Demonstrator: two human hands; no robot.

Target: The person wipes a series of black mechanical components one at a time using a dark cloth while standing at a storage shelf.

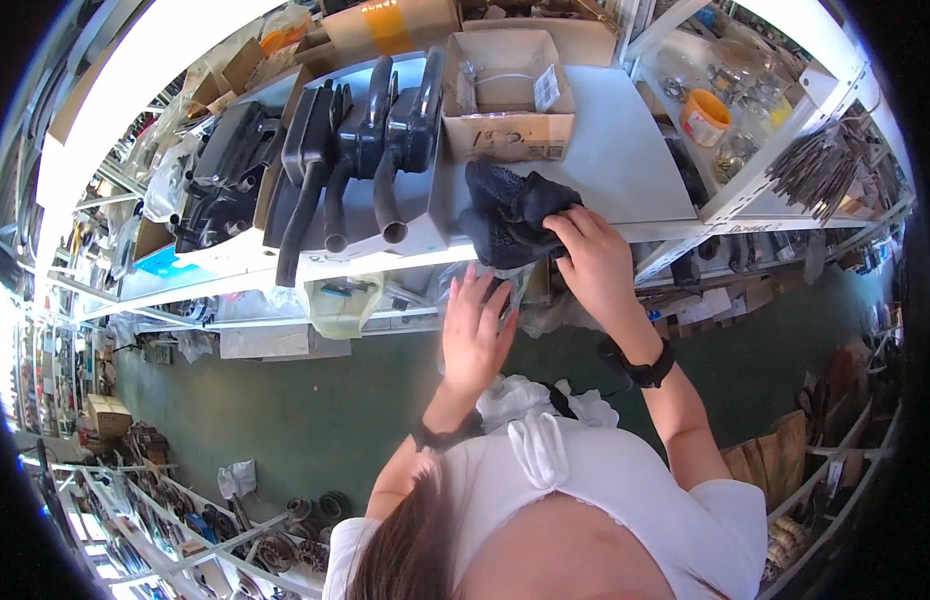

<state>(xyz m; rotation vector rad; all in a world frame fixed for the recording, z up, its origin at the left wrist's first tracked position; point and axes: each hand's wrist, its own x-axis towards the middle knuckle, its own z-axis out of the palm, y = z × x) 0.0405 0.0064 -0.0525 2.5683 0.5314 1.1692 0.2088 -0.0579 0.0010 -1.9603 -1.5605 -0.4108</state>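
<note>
A crumpled dark mesh cloth [510, 215] lies at the front edge of the white shelf [620, 145], partly hanging over it. My right hand [590, 250] pinches the cloth's right side between thumb and fingers. Just below the cloth, my left hand [475, 325] is raised with its fingers stretched and apart, holding nothing. Its fingertips come close to the cloth's lower edge; whether they touch it I cannot tell. Behind the cloth stands an open cardboard box [510, 135] with clear plastic and a white label inside.
Several black mufflers with bent pipes [390, 190] lie left of the cloth, some pipe ends jutting past the shelf edge. A yellowish plastic bag [345, 305] hangs below. At the right are a perforated metal upright [765, 180], an orange cup [705, 115] and a bundle of thin rods [820, 170].
</note>
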